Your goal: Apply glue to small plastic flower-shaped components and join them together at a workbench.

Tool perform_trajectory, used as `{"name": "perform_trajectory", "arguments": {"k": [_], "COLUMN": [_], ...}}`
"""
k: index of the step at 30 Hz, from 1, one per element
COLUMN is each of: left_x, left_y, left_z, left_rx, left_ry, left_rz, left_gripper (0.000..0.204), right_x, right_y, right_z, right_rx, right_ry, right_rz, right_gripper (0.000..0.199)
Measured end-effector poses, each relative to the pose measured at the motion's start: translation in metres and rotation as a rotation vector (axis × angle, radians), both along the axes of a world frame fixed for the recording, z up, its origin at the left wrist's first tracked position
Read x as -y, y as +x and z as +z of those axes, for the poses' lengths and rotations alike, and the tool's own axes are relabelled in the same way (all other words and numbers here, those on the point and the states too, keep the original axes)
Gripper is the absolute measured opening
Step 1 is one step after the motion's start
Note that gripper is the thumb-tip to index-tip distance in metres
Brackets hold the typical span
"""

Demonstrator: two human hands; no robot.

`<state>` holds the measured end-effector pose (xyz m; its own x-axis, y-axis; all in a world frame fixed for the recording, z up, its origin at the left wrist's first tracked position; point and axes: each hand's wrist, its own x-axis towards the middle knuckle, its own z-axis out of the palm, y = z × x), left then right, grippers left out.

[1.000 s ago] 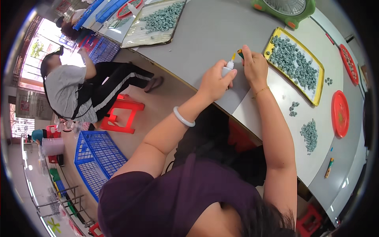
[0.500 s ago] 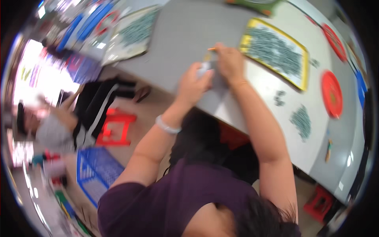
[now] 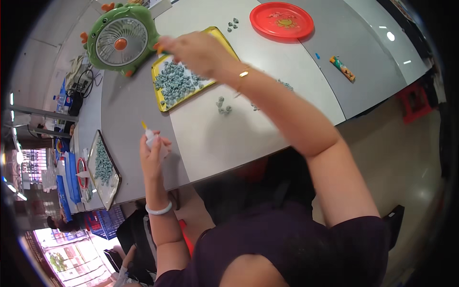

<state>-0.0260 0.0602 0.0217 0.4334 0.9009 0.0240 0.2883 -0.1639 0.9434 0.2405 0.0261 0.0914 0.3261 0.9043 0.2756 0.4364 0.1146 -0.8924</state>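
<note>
My left hand (image 3: 153, 155) is closed around a small white squeeze bottle with a yellow tip (image 3: 150, 136), held upright over the grey table (image 3: 224, 138) near its front edge. My right hand (image 3: 193, 48) reaches out over the yellow tray (image 3: 160, 103), which is full of small grey-green pieces (image 3: 179, 83); its fingers are curled, and whether they hold a piece cannot be made out. A few loose grey-green pieces (image 3: 223, 106) lie on the table just beside my right forearm.
A green toy-shaped fan (image 3: 122, 43) stands behind the yellow tray. A red round plate (image 3: 282, 20) lies at the far right, with a small orange-and-green wrapper (image 3: 342, 68) near it. Another tray of grey-green pieces (image 3: 103, 167) sits to the left. A blue crate (image 3: 103, 222) stands on the floor.
The view has swung a lot. My hands were together at the bottle; now my right hand has moved away to the yellow tray while the left keeps the bottle.
</note>
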Motion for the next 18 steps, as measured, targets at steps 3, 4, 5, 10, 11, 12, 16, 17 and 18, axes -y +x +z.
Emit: {"name": "perform_trajectory", "arguments": {"k": [3, 4, 5, 10, 11, 12, 16, 17, 18], "left_x": [-0.003, -0.006, -0.007, 0.010, 0.009, 0.007, 0.018, 0.020, 0.020], "left_y": [0.064, 0.086, 0.111, 0.227, 0.244, 0.261, 0.303, 0.310, 0.315], "left_z": [0.016, 0.020, 0.019, 0.014, 0.009, 0.002, -0.012, -0.016, -0.021], "left_rx": [0.077, 0.087, 0.132, 0.164, 0.146, 0.127, 0.068, 0.059, 0.121], "left_ry": [-0.093, -0.088, -0.105, -0.254, -0.245, -0.156, -0.107, -0.105, -0.147], "left_rz": [-0.138, -0.177, -0.242, -0.317, -0.316, -0.357, -0.399, -0.398, -0.436], "left_gripper": [0.027, 0.027, 0.028, 0.028, 0.028, 0.027, 0.022, 0.022, 0.022], "right_x": [0.024, 0.042, 0.057, 0.093, 0.095, 0.097, 0.111, 0.113, 0.115], "right_y": [0.093, 0.115, 0.136, 0.171, 0.170, 0.169, 0.176, 0.181, 0.186], "right_z": [-0.045, -0.052, -0.067, -0.099, -0.098, -0.097, -0.098, -0.103, -0.108], "right_rx": [0.030, 0.019, 0.058, 0.103, 0.215, 0.325, 0.403, 0.526, 0.650], "right_ry": [-0.104, -0.189, -0.211, -0.550, -0.494, -0.439, -0.477, -0.437, -0.394], "right_rz": [-0.158, -0.175, -0.247, -0.384, -0.446, -0.510, -0.539, -0.537, -0.533], "right_gripper": [0.058, 0.059, 0.060, 0.054, 0.048, 0.041, 0.033, 0.028, 0.024]}}
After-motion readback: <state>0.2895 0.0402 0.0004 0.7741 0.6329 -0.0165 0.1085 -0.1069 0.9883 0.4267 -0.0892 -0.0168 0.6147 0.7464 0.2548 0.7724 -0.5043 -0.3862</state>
